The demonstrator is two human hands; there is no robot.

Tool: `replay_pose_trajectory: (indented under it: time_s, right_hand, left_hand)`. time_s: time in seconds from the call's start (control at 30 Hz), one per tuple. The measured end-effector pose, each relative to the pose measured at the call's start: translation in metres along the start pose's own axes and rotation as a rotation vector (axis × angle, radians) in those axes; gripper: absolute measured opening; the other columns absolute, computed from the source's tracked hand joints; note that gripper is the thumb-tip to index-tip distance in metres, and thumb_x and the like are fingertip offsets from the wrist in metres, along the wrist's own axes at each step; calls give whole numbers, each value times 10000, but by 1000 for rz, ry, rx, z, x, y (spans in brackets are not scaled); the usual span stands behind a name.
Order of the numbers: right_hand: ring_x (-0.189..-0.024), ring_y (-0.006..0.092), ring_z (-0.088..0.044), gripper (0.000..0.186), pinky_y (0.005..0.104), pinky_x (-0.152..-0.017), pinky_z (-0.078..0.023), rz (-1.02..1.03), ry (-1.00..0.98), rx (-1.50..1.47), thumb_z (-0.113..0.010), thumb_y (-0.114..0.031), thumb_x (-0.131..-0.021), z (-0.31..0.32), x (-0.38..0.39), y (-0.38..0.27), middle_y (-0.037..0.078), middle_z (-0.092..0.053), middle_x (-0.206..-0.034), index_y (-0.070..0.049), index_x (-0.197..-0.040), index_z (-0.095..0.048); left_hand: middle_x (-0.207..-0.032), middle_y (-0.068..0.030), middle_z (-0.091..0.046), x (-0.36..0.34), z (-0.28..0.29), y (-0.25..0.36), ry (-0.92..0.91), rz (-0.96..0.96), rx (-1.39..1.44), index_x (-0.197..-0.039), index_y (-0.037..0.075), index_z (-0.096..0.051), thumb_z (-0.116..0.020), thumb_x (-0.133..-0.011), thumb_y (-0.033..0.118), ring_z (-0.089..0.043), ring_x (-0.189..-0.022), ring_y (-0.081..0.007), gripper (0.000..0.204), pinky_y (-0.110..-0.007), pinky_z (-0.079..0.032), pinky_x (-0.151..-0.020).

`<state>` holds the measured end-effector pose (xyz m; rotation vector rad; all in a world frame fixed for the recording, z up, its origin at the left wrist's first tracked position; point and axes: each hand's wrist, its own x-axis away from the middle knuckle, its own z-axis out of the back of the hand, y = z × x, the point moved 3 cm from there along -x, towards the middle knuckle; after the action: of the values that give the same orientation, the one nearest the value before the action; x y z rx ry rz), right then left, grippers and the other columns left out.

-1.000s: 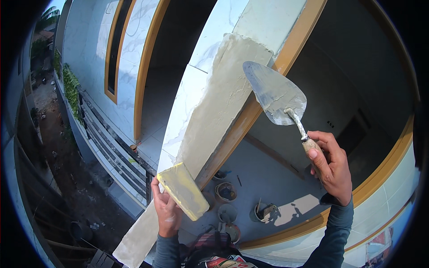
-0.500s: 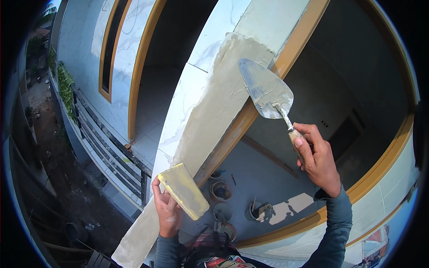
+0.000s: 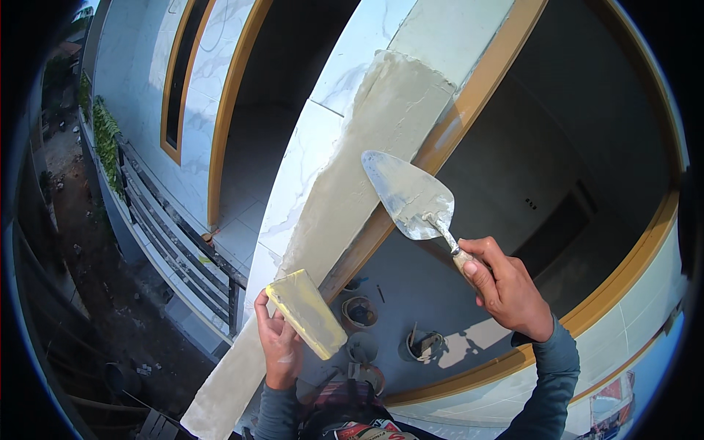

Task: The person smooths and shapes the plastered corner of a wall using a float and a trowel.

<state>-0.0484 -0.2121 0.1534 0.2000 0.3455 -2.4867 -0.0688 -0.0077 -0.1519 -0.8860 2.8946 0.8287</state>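
Trowel (image 3: 412,196) now lower along mortar strip (image 3: 345,183), blade overlapping strip and wooden frame (image 3: 490,73); contact unclear. Upper mortar thus in fuller view. Right hand (image 3: 513,293): grip clamped on handle (image 3: 462,261); left hand (image 3: 281,350): grip closed round yellow-edged block (image 3: 309,312).

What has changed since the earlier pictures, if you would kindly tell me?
The right hand has carried the trowel down and leftward, closer to the yellow-edged block. Nothing was taken up or let go. The left hand still holds the block, almost where it was; the coated strip looks the same.
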Motion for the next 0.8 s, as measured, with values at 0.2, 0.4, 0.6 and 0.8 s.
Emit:
replay_pose_trajectory:
  time_s: [0.2,0.4,0.6,0.8]
  right_hand:
    - [-787,374,-654,246,395,-709,-525,235,210,311,-558,-135,-1016,11,0,7,210,-650,-943,-9,-1225,-586]
    - [-528,59,-528,355,223,-482,-429,58,385,67,-464,-326,-1070,56,-14,-11,36,-593,-767,-62,-1286,-559]
    - [-550,120,-571,310,279,-527,-461,-82,140,-76,-452,-269,-1075,15,-7,-6,82,-598,-751,-40,-1271,-524]
    - [-782,438,-631,319,501,-715,-522,155,-146,120,-490,-228,-1049,-71,15,34,238,-625,-944,-52,-1313,-516]
  left_hand:
    - [-1288,-128,-575,0,-10,1,29,8,6,-1453,114,-247,-757,-886,222,-615,-1057,-155,771,-245,-522,-784]
    - [-1280,-124,-583,-1,-6,-2,11,0,-5,-1453,118,-250,-767,-887,244,-618,-1046,-151,777,-231,-511,-765]
    - [-1278,-116,-589,1,0,-1,33,-24,-26,-1451,121,-253,-773,-890,265,-620,-1039,-149,779,-224,-502,-760]
    - [-1320,-142,-556,0,-5,-3,38,-28,4,-1455,117,-242,-793,-860,254,-599,-1159,-222,822,-349,-527,-923]
